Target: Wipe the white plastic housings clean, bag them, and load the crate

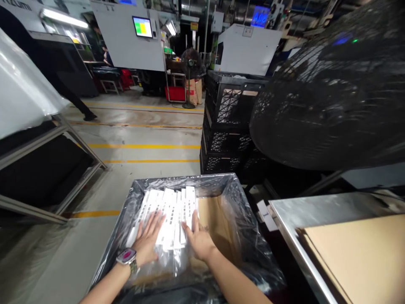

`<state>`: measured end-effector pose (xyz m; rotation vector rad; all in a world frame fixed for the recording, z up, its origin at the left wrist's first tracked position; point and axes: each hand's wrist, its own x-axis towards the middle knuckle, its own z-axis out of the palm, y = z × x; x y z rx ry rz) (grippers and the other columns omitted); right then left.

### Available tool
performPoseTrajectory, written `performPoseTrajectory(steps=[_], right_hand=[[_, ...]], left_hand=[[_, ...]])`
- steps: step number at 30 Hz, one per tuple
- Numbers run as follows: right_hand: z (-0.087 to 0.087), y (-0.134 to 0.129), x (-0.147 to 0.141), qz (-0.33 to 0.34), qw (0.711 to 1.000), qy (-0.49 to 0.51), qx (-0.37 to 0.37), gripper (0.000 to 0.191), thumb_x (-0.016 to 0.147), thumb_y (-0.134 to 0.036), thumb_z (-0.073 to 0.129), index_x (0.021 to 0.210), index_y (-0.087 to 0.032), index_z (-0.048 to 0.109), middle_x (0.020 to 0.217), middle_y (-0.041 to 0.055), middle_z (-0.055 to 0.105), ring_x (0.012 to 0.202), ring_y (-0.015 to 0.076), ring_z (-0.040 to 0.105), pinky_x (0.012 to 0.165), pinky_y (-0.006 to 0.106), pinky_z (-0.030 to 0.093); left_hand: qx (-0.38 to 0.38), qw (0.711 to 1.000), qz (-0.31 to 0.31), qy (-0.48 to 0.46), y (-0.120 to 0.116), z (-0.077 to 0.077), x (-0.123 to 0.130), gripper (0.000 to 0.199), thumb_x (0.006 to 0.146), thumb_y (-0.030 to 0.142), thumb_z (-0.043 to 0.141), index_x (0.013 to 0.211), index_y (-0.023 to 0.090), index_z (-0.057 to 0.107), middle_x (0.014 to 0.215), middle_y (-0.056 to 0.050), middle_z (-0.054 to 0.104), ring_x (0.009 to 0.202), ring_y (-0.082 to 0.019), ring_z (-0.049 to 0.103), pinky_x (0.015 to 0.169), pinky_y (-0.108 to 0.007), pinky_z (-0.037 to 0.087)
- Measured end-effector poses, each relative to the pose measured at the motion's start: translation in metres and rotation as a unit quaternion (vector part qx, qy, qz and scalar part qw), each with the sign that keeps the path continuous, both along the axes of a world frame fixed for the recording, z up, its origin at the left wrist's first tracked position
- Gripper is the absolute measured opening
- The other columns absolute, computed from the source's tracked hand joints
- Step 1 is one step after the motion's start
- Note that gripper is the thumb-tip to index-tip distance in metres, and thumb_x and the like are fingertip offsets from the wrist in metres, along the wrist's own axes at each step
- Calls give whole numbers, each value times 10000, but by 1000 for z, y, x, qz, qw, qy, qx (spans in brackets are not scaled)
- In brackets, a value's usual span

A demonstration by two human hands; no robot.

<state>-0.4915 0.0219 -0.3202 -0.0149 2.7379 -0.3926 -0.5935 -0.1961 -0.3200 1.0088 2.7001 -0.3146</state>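
Several white slotted plastic parts stand side by side in the left half of a dark crate lined with clear plastic film. My left hand, with a watch on its wrist, lies over the parts on the left with its fingers spread. Against the right end of the row rests my right hand, fingers apart and touching the last parts. Brown cardboard shows on the crate's floor to the right of the row. Neither hand is closed round a part.
A large black fan looms at the right, beside stacked black crates. Cardboard sheets lie on a metal table at the right. A metal rack stands at the left. Behind it, a person's leg shows.
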Motion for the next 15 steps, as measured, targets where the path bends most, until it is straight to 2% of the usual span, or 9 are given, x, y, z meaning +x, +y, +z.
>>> performPoseTrajectory(steps=[2,4,6,9,11,13,15], right_hand=[[-5,3,-3,-11,1000,7,-1,1118,685,-8,762,1626,-207,193,1633,243,-192,1533,480,131,1180,589,346],[-10,6,-6,-30,1000,8,-1,1142,667,0,766,1628,-184,178,1625,241,-216,1533,479,142,1210,578,298],[-13,10,-7,-53,999,7,-3,1220,630,12,779,1637,-174,116,1621,247,-225,1532,467,183,1215,540,308],[-16,16,-6,-89,996,0,-11,1267,636,-6,774,1639,-160,14,1635,275,-173,1516,428,291,1193,486,357],[-16,19,-4,-114,993,-17,-21,1270,656,-51,778,1632,-128,-31,1647,325,-47,1466,418,401,1157,482,405],[-16,22,-2,-130,990,-35,-40,1304,662,-138,812,1628,-132,-64,1651,335,92,1421,413,472,1132,494,432],[-16,25,-2,-139,987,-50,-64,1334,666,-251,847,1629,-160,-72,1666,296,140,1447,408,438,1140,498,428]], left_hand=[[15,998,-68,-11,8,-2,4,1218,538,57,610,1618,344,126,1706,59,-10,1576,-258,-82,1255,-577,-20],[25,995,-94,-7,15,-8,9,1179,556,-8,544,1601,402,184,1700,101,61,1580,-249,-45,1245,-606,-49],[34,996,-85,13,20,-14,14,1142,588,-69,473,1608,361,193,1702,75,78,1578,-283,-42,1236,-641,-33],[47,996,-65,33,26,-24,18,1107,609,-73,467,1622,264,171,1710,15,63,1569,-324,-67,1247,-617,16],[54,996,-62,29,28,-28,16,1121,597,-3,556,1623,225,166,1714,-29,62,1565,-349,-71,1252,-596,44],[62,996,-64,20,30,-30,10,1142,584,110,654,1621,196,183,1717,-69,61,1557,-387,-85,1254,-584,65],[72,995,-68,15,31,-29,2,1125,611,202,693,1618,161,193,1719,-100,44,1553,-390,-100,1260,-538,95]])
